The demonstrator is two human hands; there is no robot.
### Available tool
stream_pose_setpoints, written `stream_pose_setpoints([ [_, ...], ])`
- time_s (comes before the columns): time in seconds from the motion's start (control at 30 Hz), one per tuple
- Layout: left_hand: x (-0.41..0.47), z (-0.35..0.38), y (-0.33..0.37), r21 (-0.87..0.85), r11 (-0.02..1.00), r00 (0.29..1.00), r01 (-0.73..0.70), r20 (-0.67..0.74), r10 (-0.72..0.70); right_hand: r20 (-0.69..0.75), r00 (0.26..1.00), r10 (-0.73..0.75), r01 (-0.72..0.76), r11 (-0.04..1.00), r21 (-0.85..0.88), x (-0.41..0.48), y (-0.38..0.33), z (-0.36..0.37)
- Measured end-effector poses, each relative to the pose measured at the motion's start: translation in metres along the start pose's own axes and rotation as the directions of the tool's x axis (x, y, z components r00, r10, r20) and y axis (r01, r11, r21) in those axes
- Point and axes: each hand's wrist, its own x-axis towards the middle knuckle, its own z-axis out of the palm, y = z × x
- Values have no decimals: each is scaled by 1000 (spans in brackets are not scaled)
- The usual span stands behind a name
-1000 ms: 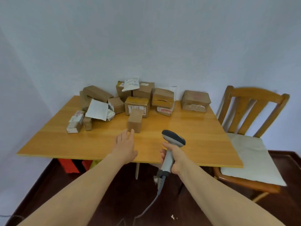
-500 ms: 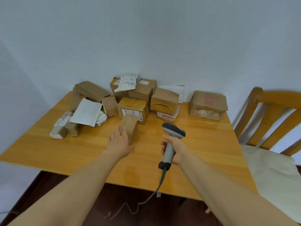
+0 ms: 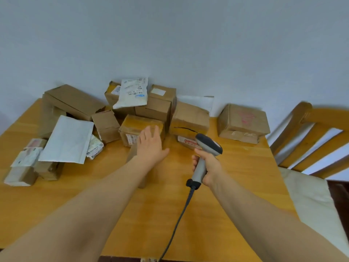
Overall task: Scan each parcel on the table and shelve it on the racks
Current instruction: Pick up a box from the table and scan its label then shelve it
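Several cardboard parcels are piled along the back of the wooden table [image 3: 236, 176]. My left hand [image 3: 151, 146] reaches forward with straight fingers, above a small brown box [image 3: 132, 153] that my wrist and forearm mostly hide. Its fingertips lie in front of a labelled box [image 3: 132, 127]; I cannot tell whether they touch it. My right hand [image 3: 206, 165] grips the grey handle of a barcode scanner [image 3: 208, 143], whose dark head points toward the pile. The scanner's cable [image 3: 181, 212] trails back off the table's near edge.
A white padded envelope [image 3: 68, 140] leans on small parcels at the left. A white poly bag [image 3: 132, 93] tops the middle boxes. One box [image 3: 243, 122] sits apart at the back right. A wooden chair [image 3: 311, 140] with a pale cushion stands right of the table. The wall is close behind.
I have moved closer to the table. My left hand has gone forward past the small box toward the labelled box. My right hand keeps the scanner and has advanced with it.
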Motion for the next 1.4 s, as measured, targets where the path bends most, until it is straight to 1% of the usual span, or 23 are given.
stream_pose_setpoints([
  [0.07,25,-7,12,-71,995,997,-70,-26,69,-31,998,-57,58,997,53,10,-13,6],
  [0.13,45,-11,24,-200,973,993,-112,-41,106,-82,989,-125,133,986,97,20,-27,10],
  [0.23,67,-14,40,-443,894,998,-68,-24,64,-153,969,-195,212,972,101,30,-51,14],
  [0.3,78,-11,47,-530,847,1000,-27,-5,29,-149,969,-195,210,973,91,33,-64,16],
  [0.47,89,-7,55,-530,841,991,114,123,-57,-51,985,-165,167,985,43,40,-70,16],
  [0.57,80,-6,57,-545,823,981,163,181,-75,-15,980,-197,197,980,-9,40,-66,7],
  [0.63,68,-4,53,-620,753,970,221,217,-106,-2,975,-221,221,975,7,37,-61,-5],
  [0.7,52,-1,49,-703,668,967,245,226,-118,15,976,-218,217,975,55,30,-53,-20],
  [0.73,42,2,48,-717,652,966,248,229,-117,17,977,-213,211,975,66,27,-48,-30],
  [0.8,19,14,44,-699,659,959,276,245,-141,11,980,-198,197,978,65,20,-32,-50],
  [0.83,5,21,42,-672,681,954,292,253,-161,4,983,-181,181,981,68,17,-24,-60],
  [0.93,-36,50,34,-542,780,944,313,264,-196,-32,996,-84,86,993,86,13,5,-85],
  [1.07,-75,81,26,-434,845,947,314,207,-245,-50,998,46,-46,999,4,12,41,-102],
  [1.13,-90,90,24,-432,844,947,318,181,-264,-37,995,94,-95,995,-27,7,53,-105],
  [1.23,-111,102,24,-469,805,931,364,179,-318,-42,989,139,-141,989,-47,-1,65,-111],
  [1.33,-127,112,20,-442,804,916,398,244,-319,-28,992,121,-122,993,-5,-5,70,-122],
  [1.4,-135,115,17,-456,789,908,412,278,-314,-25,994,102,-101,994,26,-7,71,-133],
])
